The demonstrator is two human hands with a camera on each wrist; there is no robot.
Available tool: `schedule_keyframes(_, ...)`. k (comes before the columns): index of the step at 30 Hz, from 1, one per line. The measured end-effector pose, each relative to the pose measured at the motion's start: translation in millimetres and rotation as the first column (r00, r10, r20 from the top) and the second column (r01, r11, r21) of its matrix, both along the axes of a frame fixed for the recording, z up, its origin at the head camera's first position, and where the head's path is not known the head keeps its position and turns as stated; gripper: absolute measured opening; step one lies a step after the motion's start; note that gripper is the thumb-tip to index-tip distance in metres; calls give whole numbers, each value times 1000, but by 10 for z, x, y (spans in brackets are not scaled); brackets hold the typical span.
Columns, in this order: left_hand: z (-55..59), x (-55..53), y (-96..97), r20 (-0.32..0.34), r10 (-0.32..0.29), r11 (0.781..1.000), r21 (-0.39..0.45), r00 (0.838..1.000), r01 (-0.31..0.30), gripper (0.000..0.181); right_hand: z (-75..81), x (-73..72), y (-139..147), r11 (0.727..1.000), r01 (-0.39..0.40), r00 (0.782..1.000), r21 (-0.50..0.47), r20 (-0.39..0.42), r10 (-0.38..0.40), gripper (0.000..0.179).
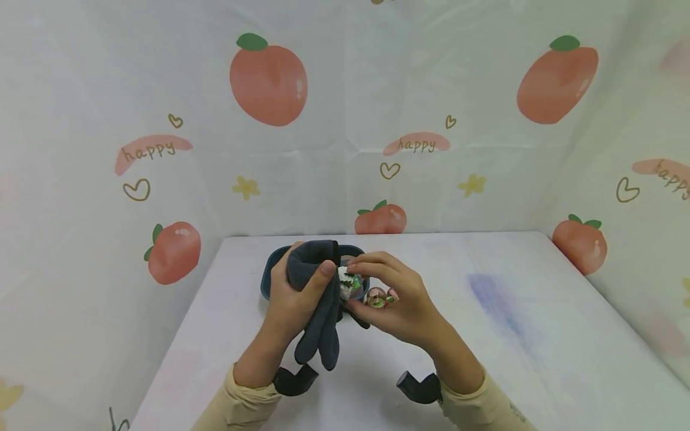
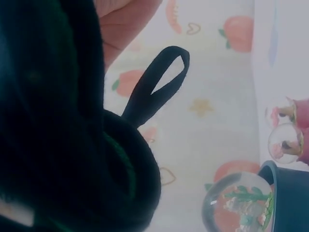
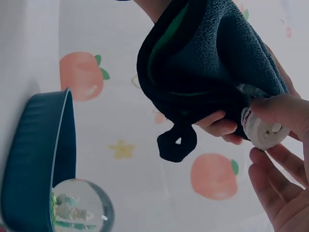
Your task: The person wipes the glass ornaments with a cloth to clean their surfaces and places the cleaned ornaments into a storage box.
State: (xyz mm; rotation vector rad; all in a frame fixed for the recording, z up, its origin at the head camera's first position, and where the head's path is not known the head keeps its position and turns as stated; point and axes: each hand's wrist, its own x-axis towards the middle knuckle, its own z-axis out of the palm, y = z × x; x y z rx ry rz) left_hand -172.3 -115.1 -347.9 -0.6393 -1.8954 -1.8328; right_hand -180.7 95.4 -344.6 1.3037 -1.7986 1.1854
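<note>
My left hand grips a dark blue-grey cloth with a black edge; its folded ends hang below the palm. A black hanging loop sticks out from the cloth in the left wrist view. Between thumb and fingers, my right hand pinches a small ornament by its round white base, whose underside has small holes. The ornament's other end goes into the cloth fold, mostly hidden. Behind the hands, a snow globe with a green and white scene inside is at the rim of a blue basin.
Two small snow globes on pinkish bases stand to the right of the basin. The white table bears a bluish smudge on its right side. A white curtain printed with peaches closes off the back and sides.
</note>
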Motion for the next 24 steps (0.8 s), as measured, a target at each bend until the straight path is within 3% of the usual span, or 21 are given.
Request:
schedule_keyframes(7, 2, 8, 3, 2, -11, 1000, -7, 1000, 11, 35, 1, -4, 28, 1000, 18, 1000, 2, 15, -18, 57)
schedule_keyframes(24, -9, 7, 15, -39, -45, 998, -55, 998, 43, 40, -9, -12, 58, 996, -70, 975, -48, 207, 79, 50)
